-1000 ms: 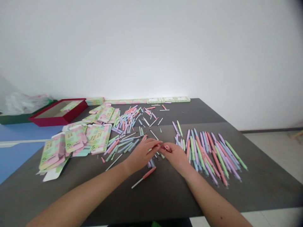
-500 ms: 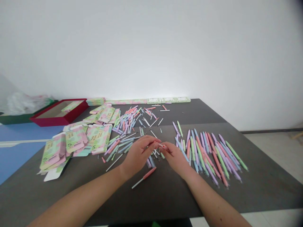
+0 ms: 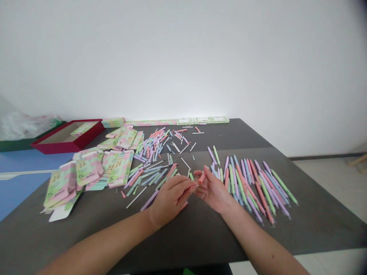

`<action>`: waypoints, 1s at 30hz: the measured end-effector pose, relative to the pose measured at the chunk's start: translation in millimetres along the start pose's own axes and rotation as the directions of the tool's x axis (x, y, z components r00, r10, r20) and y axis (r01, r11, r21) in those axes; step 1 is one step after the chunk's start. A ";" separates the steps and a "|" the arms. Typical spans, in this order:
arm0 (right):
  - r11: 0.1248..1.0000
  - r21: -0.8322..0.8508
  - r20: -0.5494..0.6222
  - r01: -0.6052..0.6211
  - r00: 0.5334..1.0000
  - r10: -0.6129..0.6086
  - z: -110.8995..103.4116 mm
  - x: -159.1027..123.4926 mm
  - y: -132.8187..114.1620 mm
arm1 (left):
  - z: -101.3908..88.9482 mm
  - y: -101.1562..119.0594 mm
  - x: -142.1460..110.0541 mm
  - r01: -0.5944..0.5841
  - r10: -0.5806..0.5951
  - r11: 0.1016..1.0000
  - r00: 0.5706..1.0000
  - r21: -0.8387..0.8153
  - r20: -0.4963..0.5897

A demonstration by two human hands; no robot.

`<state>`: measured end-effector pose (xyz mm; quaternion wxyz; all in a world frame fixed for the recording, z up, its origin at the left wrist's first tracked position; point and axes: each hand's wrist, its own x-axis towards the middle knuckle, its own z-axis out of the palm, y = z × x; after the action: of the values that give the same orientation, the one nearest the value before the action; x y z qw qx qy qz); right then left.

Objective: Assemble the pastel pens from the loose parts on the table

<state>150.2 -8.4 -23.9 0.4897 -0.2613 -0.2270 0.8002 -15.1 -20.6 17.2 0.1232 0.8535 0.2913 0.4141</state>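
My right hand (image 3: 213,191) holds a coral pen barrel (image 3: 202,178) between thumb and fingers, its open end facing left and down. Just left of it, my left hand (image 3: 173,194) is closed in a pinch on a coral pen part, mostly hidden by the fingers. The two parts are close but look apart. Behind my left hand lies a pile of loose pen barrels (image 3: 155,175) in blue, green, purple and coral. To the right of my right hand, pens with clear-looking tips (image 3: 258,187) lie side by side in a loose row.
Small pen parts (image 3: 156,143) and white refills (image 3: 185,163) are scattered towards the back. Printed cartons (image 3: 120,168) lie on the left, with a red box lid (image 3: 69,141) beyond. Small boxes (image 3: 202,120) line the wall. The dark table (image 3: 177,248) runs to its near edge.
My hands have drawn slightly apart. The coral part with a white refill, which lay in front of me, is gone from the table. My left hand has moved lower, and the right hand has turned palm up.
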 end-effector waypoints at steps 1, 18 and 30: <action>1.000 0.027 0.007 -0.015 1.000 0.015 0.6 -0.5 0.6 | 3.0 -0.3 -1.4 -0.022 0.022 1.000 1.000 0.007 -0.003; 0.965 0.235 0.054 -0.116 0.993 0.106 7.9 -2.4 6.1 | 18.3 -14.4 -3.3 0.092 -0.090 0.993 0.995 0.077 -0.037; 0.893 0.448 -0.021 -0.048 0.998 0.064 7.0 2.1 7.7 | 21.5 -19.7 6.9 0.073 -0.105 0.937 0.992 0.342 0.076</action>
<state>139.8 -10.5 -23.8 0.5175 -0.1622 -0.0205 0.8399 -2.8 -0.1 -0.8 0.0069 0.8661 0.3905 0.3118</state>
